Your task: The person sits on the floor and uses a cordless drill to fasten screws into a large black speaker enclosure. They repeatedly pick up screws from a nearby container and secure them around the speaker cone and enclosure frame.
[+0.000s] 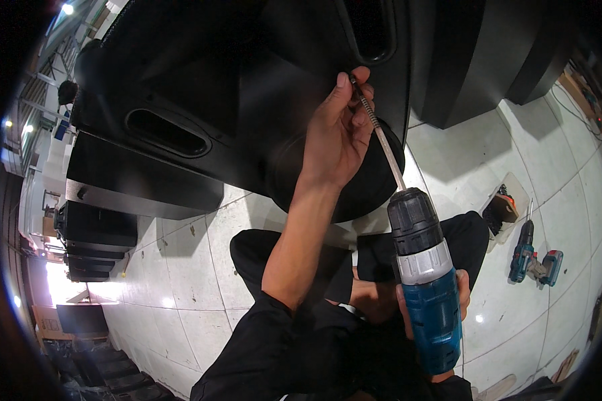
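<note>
My right hand is wrapped round the body of a blue and black cordless drill, which points up and away from me. A long steel driver bit with a ribbed section runs from its chuck to my left hand. The left fingers pinch around the bit's far end; a small dark piece shows at the tip, too small to name. Just beyond those fingertips is the face of a large black speaker cabinet. A dark round opening or cone lies behind my left wrist, partly hidden.
A second blue cordless drill lies on the white tiled floor to the right, beside a small open box of dark items. More black cabinets stand left and at upper right. My bent legs are beneath my arms.
</note>
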